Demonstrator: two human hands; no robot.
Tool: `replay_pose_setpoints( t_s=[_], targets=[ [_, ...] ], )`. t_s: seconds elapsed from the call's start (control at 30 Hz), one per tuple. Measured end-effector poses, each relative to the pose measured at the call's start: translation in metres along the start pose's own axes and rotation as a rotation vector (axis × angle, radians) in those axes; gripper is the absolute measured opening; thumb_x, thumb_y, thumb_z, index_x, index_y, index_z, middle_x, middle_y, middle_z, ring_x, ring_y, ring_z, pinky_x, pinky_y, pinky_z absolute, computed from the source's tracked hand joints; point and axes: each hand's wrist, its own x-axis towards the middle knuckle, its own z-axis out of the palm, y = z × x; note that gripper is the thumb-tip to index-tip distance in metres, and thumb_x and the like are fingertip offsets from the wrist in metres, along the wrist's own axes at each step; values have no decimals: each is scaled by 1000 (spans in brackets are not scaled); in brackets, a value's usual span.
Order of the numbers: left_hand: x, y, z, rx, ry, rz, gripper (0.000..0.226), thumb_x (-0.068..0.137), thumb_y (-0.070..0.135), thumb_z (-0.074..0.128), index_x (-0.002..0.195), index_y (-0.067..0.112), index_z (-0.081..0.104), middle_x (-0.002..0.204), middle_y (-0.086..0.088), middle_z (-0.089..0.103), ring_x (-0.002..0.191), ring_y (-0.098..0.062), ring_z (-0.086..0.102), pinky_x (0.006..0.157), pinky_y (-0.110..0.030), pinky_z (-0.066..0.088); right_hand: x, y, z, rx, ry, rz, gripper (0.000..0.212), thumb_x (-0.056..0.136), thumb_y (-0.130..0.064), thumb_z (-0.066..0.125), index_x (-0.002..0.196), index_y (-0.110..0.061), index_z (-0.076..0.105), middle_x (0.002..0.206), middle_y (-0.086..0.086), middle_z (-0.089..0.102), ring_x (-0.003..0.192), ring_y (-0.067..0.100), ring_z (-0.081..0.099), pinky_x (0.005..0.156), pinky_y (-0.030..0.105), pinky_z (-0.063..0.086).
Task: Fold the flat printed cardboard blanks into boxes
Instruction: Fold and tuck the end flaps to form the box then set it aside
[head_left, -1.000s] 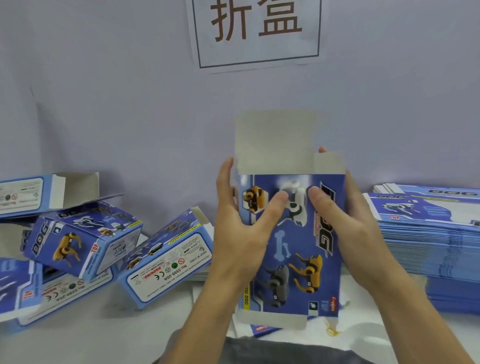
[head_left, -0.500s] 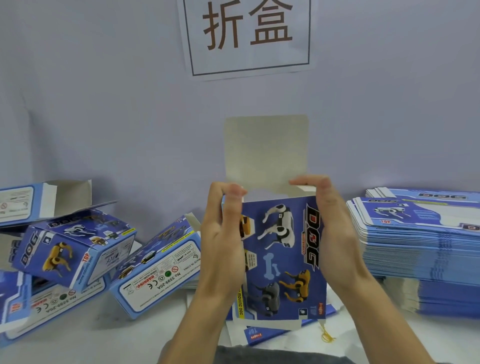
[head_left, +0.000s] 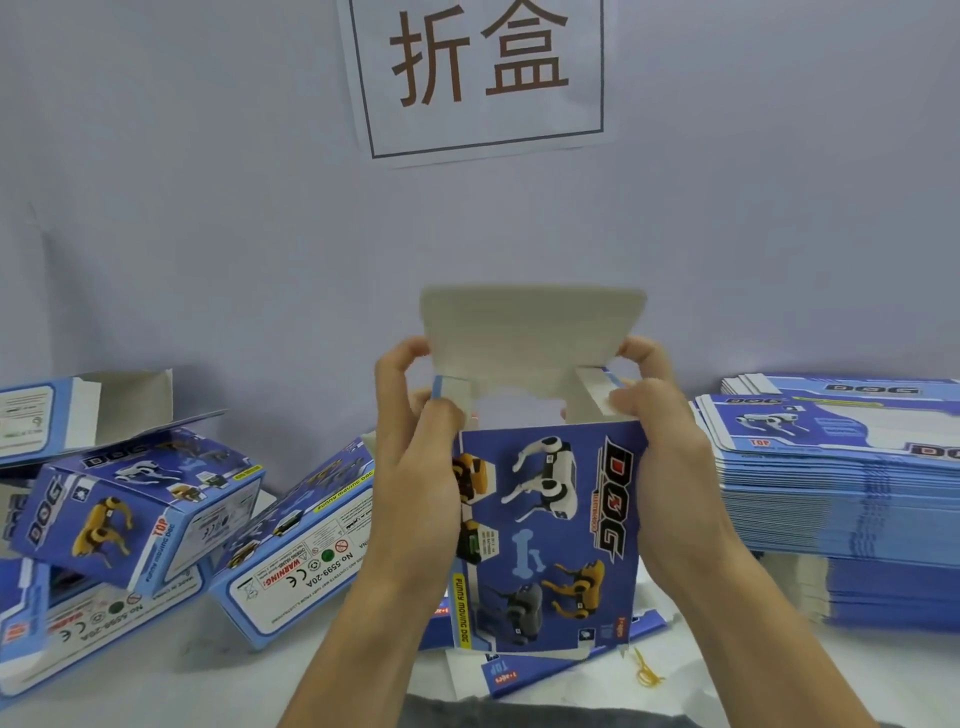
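Note:
I hold a blue printed box (head_left: 550, 535) upright in front of me, opened into a tube with toy dogs and "DOG" on its front. My left hand (head_left: 415, 467) grips its left side, thumb on the small left top flap. My right hand (head_left: 670, 467) grips the right side, thumb pressing the right top flap inward. The grey lid flap (head_left: 530, 332) stands up behind the open top, tilting toward me. A tall stack of flat blanks (head_left: 841, 499) lies on the table at the right.
Several folded boxes (head_left: 135, 514) lie piled at the left, one (head_left: 301, 551) leaning beside my left forearm. A flat blank (head_left: 524, 675) lies under the held box, with a yellow rubber band (head_left: 647, 673) near it. A paper sign (head_left: 480, 73) hangs on the wall.
Both hands slid up from the box's front to its top corners. The side flaps are now bent inward and the grey lid flap has tipped forward and looks shorter.

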Motion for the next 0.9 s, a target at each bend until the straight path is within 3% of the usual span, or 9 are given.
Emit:
replay_pose_setpoints(
  t_s=[0.07, 0.17, 0.23, 0.27, 0.47, 0.53, 0.67, 0.83, 0.9],
  targets=[
    [-2, 0, -1, -97, -7, 24, 24, 80, 43, 53, 99, 31, 59, 92, -20, 63, 65, -24, 60, 53, -38, 53, -3, 2, -1, 152, -10, -55, 21, 88, -39, 50, 98, -23, 61, 87, 4, 64, 80, 21, 63, 66, 33, 52],
    [-5, -1, -4, -229, -45, 6, 39, 84, 61, 50, 88, 25, 63, 87, -4, 72, 72, -19, 70, 56, -31, 56, -3, 1, 1, 237, -28, -42, 47, 76, -62, 71, 98, -21, 61, 84, 2, 69, 72, 19, 69, 59, 28, 57],
    [-4, -1, -6, -126, -61, -11, 36, 72, 65, 58, 85, 31, 57, 83, 0, 70, 66, -17, 68, 52, -37, 53, 1, 1, -2, 134, -53, -54, 11, 78, -36, 69, 85, -28, 68, 78, -1, 71, 67, 14, 70, 57, 23, 56],
    [-3, -3, -7, -58, -63, 0, 31, 70, 61, 62, 85, 35, 54, 82, 1, 69, 65, -17, 68, 51, -40, 54, 3, 2, -5, 92, -62, -60, 12, 77, -22, 63, 81, -31, 70, 78, -3, 71, 66, 13, 70, 56, 21, 56],
    [0, -5, -22, 74, -156, 76, 47, 81, 54, 65, 124, 43, 51, 124, -11, 66, 96, -33, 73, 75, -55, 60, -5, 5, -12, 35, -92, -83, 40, 78, -37, 70, 118, -31, 64, 114, 15, 71, 92, 34, 73, 67, 39, 61],
    [2, -5, -26, 151, -153, 125, 48, 84, 56, 64, 129, 41, 52, 123, -11, 68, 97, -25, 73, 74, -42, 62, -4, 4, -12, -26, -62, -103, 35, 83, -35, 73, 117, -34, 66, 112, 13, 73, 93, 33, 74, 67, 38, 61],
    [1, -5, -26, 262, -119, 229, 38, 86, 53, 57, 116, 29, 55, 82, 7, 73, 64, -7, 67, 56, -17, 52, -5, 2, -9, -61, -48, -121, 29, 83, -39, 64, 112, -35, 66, 105, 7, 76, 87, 26, 75, 61, 31, 61],
    [-3, 0, -12, 152, -53, 178, 30, 83, 57, 56, 101, 34, 56, 102, 21, 68, 77, -11, 69, 64, -43, 58, -6, -1, -5, -92, -50, -105, 22, 88, -47, 60, 107, -36, 63, 99, 6, 75, 82, 26, 75, 63, 35, 62],
    [-3, 3, -6, 102, -21, 170, 30, 82, 58, 55, 97, 32, 55, 89, 20, 68, 73, -17, 64, 59, -54, 53, -6, -3, -1, -120, -36, -108, 31, 84, -55, 56, 107, -34, 62, 96, 5, 75, 80, 23, 75, 59, 32, 60]
  ],
)
